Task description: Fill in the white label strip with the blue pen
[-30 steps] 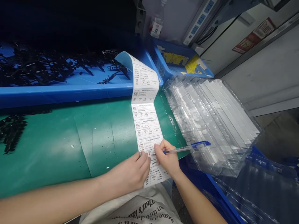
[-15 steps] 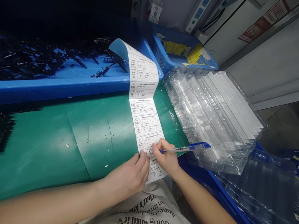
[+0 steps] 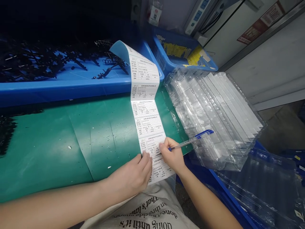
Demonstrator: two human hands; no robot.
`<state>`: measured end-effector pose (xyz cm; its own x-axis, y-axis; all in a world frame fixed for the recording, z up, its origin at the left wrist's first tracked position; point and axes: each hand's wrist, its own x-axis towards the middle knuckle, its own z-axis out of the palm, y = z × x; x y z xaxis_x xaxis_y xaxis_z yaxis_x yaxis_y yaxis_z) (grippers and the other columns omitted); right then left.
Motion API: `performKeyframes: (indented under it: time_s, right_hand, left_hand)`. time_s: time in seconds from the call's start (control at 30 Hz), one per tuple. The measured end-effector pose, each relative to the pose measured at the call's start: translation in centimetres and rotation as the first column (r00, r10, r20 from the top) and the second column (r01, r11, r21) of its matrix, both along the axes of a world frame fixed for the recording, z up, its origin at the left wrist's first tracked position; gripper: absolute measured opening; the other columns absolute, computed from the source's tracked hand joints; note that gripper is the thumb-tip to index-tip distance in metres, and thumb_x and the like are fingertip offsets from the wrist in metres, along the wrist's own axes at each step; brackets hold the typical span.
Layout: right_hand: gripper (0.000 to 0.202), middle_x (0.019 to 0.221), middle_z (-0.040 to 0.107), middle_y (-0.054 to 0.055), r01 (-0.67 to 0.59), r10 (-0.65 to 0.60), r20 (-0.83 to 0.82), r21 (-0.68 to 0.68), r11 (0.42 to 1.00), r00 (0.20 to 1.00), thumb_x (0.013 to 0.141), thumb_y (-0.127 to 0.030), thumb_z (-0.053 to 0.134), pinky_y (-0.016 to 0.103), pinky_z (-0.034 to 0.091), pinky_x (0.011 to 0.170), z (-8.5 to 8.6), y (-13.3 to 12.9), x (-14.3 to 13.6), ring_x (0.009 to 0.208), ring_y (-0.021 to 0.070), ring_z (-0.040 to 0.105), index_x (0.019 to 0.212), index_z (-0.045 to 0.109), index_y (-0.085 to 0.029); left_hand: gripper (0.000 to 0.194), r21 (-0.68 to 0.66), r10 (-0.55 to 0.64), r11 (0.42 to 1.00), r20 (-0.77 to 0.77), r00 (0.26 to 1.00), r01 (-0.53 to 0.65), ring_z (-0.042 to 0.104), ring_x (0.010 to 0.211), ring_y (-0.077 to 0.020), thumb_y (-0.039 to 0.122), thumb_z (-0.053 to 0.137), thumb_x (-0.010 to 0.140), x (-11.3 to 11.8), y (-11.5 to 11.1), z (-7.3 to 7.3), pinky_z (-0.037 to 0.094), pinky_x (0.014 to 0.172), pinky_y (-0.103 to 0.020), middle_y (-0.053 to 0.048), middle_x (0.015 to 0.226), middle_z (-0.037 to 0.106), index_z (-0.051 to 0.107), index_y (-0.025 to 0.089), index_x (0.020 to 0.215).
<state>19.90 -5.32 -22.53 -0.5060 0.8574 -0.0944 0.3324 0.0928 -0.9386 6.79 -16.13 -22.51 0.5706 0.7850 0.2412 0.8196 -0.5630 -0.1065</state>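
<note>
A long strip of printed white labels (image 3: 148, 125) runs down the green mat (image 3: 57, 143), its far end curling up over the rim of a blue tray (image 3: 83, 87). My left hand (image 3: 139, 171) rests on the left edge of the strip near its lower end, fingers bent together and pressed on the paper; its fingertips partly hide what they grip. On the right side of the strip, my right hand (image 3: 172, 156) is closed round a clear pen with a blue cap (image 3: 190, 140) on its raised end. The pen's tip is hidden by the fingers.
Black plastic parts (image 3: 28, 60) fill the blue tray at the back left. Clear plastic trays (image 3: 216, 117) are stacked at the right. Behind them stands a blue basket (image 3: 164, 60) with yellow pieces. More black parts (image 3: 7, 133) lie at the left edge.
My right hand has moved slightly right along the label, and the pen's capped end now tilts higher. My left hand stays at the strip's edge. The view has shifted a little.
</note>
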Motion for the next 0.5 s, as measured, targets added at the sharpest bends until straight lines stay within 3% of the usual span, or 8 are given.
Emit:
performKeyframes:
  time_s: [0.17, 0.3, 0.4, 0.5]
  right_hand:
    - [0.031, 0.038, 0.023, -0.011, 0.092, -0.097, -0.067, -0.067, 0.994, 0.993, 0.073, -0.031, 0.046, 0.020, 0.021, 0.032, 0.0, 0.2, -0.1, 0.028, 0.0055, 0.025, 0.052, 0.025, -0.023]
    - [0.030, 0.033, 0.025, -0.012, 0.119, -0.129, -0.090, -0.102, 0.988, 0.988, 0.073, -0.031, 0.046, 0.018, 0.017, 0.028, 0.2, 0.1, -0.4, 0.024, 0.0057, 0.028, 0.053, 0.026, -0.023]
    - [0.029, 0.032, 0.028, -0.011, 0.111, -0.122, -0.105, -0.102, 0.989, 0.987, 0.072, -0.031, 0.047, 0.017, 0.019, 0.027, 0.5, 0.4, -0.3, 0.024, 0.0058, 0.028, 0.052, 0.028, -0.022]
    - [0.029, 0.030, 0.033, -0.010, 0.119, -0.122, -0.111, -0.031, 0.992, 0.986, 0.072, -0.029, 0.050, 0.018, 0.022, 0.029, 1.2, 0.7, 0.1, 0.025, 0.0059, 0.030, 0.052, 0.029, -0.022]
  left_hand:
    - [0.026, 0.020, -0.099, 0.995, 0.064, 0.993, 0.098, 0.052, 0.088, -0.0261, 0.009, 0.041, 0.079, 0.4, -0.3, 0.4, 0.040, 0.070, -0.035, -0.015, 0.097, 0.059, 0.056, 0.003, 0.100]
    - [0.021, 0.002, -0.219, 0.975, 0.163, 0.962, 0.222, 0.053, 0.072, -0.0203, 0.009, 0.039, 0.080, 1.3, -0.9, 0.8, 0.040, 0.054, -0.029, -0.010, 0.084, 0.060, 0.060, 0.009, 0.084]
    - [0.017, 0.003, -0.214, 0.976, 0.217, 0.953, 0.218, 0.051, 0.059, -0.0182, 0.006, 0.042, 0.076, 1.5, -0.9, 0.5, 0.037, 0.045, -0.028, -0.008, 0.071, 0.058, 0.058, 0.010, 0.073]
    - [0.016, 0.028, -0.145, 0.989, 0.210, 0.967, 0.142, 0.051, 0.056, -0.0183, 0.003, 0.041, 0.074, 1.1, -0.4, -0.1, 0.037, 0.041, -0.027, -0.009, 0.069, 0.058, 0.056, 0.008, 0.075]
